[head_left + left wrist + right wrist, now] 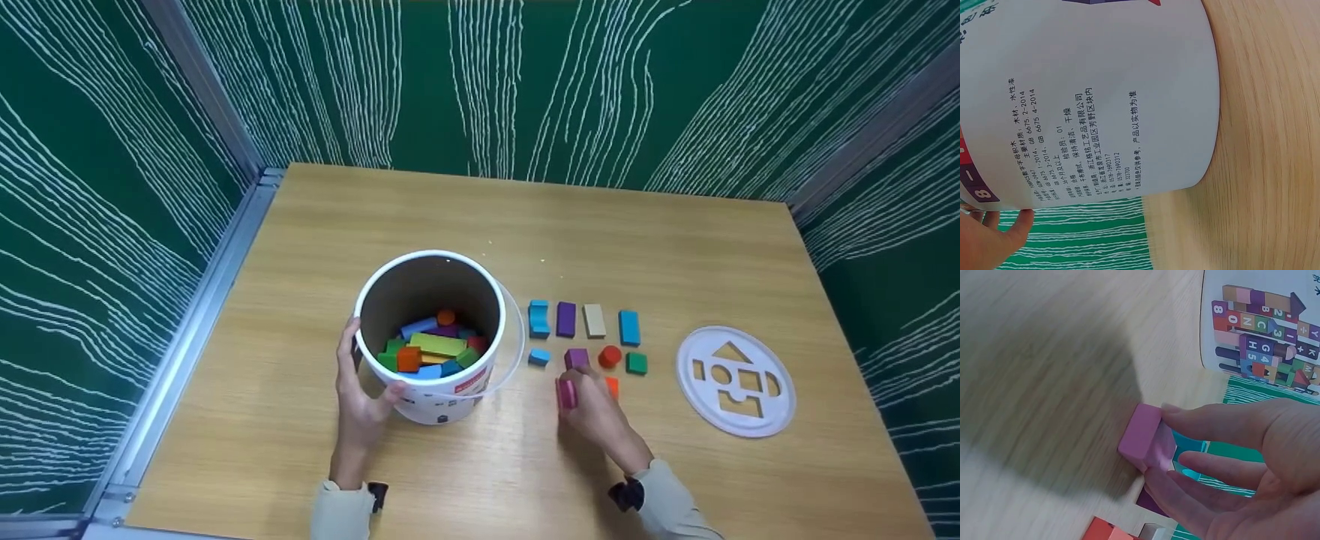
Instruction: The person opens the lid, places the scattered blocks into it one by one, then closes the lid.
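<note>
A white round bucket (442, 405) stands left of centre, with several coloured wooden blocks (439, 345) inside. My left hand (364, 409) holds its left side near the rim, thumb toward the front; in the left wrist view its fingertips touch the printed wall. Between the thumb and fingers of my right hand (596, 409) is a pink block (1143, 433), close to the tabletop. Just beyond that hand lies a purple block (576, 358), and an orange block (613, 387) is partly hidden behind it.
Blocks lie in rows right of the bucket, among them a blue notched block (538, 319), a red cylinder (610, 356) and a green block (637, 364). A white lid (682, 367) with shaped cut-outs lies farther right. The bucket's clear handle (519, 352) hangs toward the blocks.
</note>
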